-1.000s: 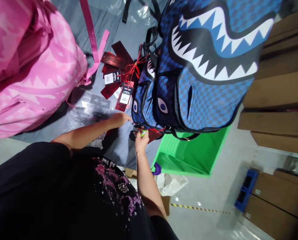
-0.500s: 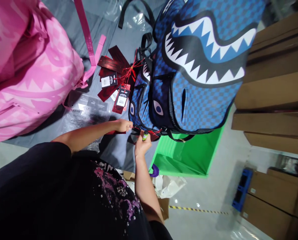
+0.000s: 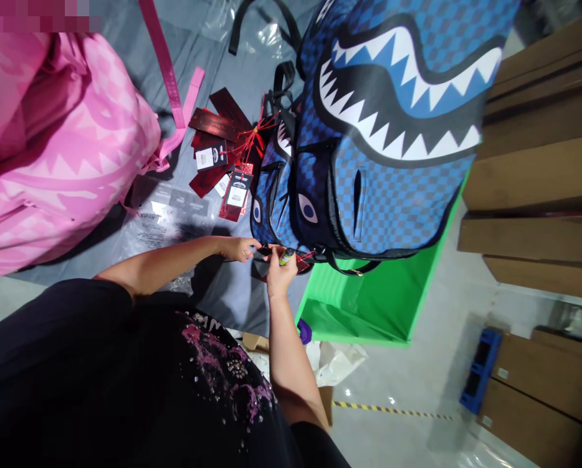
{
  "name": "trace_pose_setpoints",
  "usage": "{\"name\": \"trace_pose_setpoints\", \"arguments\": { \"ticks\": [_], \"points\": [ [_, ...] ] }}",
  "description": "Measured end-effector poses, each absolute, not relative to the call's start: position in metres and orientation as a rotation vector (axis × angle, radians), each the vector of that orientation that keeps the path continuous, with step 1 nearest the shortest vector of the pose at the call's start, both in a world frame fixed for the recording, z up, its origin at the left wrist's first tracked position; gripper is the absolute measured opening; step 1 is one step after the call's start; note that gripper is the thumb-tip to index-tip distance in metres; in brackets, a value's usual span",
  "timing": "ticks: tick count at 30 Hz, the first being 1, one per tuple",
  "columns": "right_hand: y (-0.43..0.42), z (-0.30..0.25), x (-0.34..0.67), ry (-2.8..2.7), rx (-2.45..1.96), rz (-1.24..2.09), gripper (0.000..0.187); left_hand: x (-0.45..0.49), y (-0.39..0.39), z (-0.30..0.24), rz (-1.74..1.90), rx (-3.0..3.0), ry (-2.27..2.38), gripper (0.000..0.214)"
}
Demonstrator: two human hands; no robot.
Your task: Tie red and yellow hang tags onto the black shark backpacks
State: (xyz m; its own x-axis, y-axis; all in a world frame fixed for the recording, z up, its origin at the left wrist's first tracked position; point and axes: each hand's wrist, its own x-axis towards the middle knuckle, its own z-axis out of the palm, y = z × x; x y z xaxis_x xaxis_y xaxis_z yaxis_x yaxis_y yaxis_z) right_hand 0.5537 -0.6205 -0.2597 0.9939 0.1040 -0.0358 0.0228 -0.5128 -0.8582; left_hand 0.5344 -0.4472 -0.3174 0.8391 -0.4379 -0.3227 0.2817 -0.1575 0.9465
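I count two hands near the right corner of the near edge of the grey surface. My right hand is wrapped around one yellow-green tool with a dark end. My left hand has its fingers bent; I can't tell whether they pinch anything. Both are at the base of one small blue bag, just beside one large blue backpack at the right edge. Farther in lie red strips, too overlapped to count, and two black-and-white cards. One pink backpack sits toward the left edge; one green bin shows past the right.
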Motion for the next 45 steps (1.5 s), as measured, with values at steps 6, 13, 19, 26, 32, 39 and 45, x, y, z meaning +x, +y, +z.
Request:
{"name": "trace_pose_setpoints", "arguments": {
  "ticks": [6, 13, 19, 26, 32, 39, 45],
  "points": [
    [-0.626, -0.262, 0.561, -0.152, -2.129, 0.121, 0.024, 0.523, -0.439, -0.305, -0.527, 1.631, -0.07, 0.055],
    [-0.632, -0.263, 0.569, -0.211, -2.13, 0.143, 0.026, 0.515, -0.439, -0.295, -0.255, 1.74, 0.134, 0.02],
    [-0.619, -0.258, 0.574, -0.262, -2.053, 0.286, 0.027, 0.524, -0.446, -0.29, -0.011, 1.841, 0.255, 0.013],
    [-0.619, -0.247, 0.577, -0.217, -1.947, 0.472, 0.035, 0.532, -0.444, -0.279, 0.049, 1.962, 0.166, 0.009],
    [-0.625, -0.242, 0.584, -0.206, -1.898, 0.669, 0.04, 0.534, -0.442, -0.268, -0.004, 1.979, -0.032, 0.013],
    [-0.628, -0.242, 0.586, -0.264, -1.963, 0.639, 0.039, 0.541, -0.451, -0.287, -0.158, 1.737, 0.111, 0.017],
    [-0.628, -0.241, 0.583, -0.427, -2.144, 0.55, 0.025, 0.535, -0.451, -0.292, -0.217, 1.805, 0.011, 0.012]
  ]
}}
